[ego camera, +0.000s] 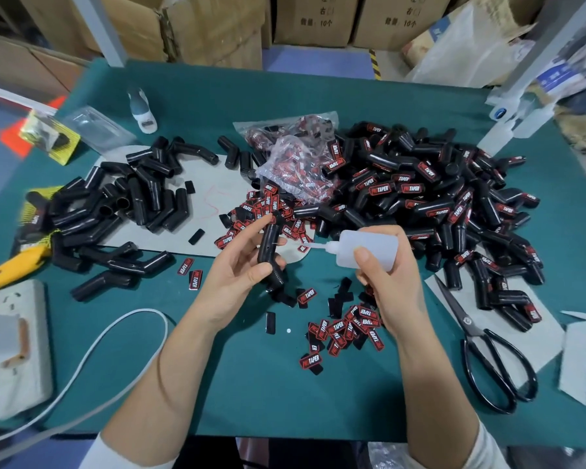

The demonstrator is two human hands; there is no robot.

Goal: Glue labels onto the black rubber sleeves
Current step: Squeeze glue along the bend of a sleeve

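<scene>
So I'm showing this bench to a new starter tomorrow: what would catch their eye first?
Probably the big heap of labelled sleeves with red-and-black labels, filling the right half of the green table. Next, at centre front, the left hand gripping a bare black sleeve while the right hand points a translucent glue bottle at it. The unlabelled sleeves lie piled at left.

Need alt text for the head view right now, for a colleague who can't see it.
Left hand holds a black rubber sleeve upright while the right hand aims a white glue bottle at it. Unlabelled sleeves lie left, labelled sleeves right, loose labels between.
</scene>
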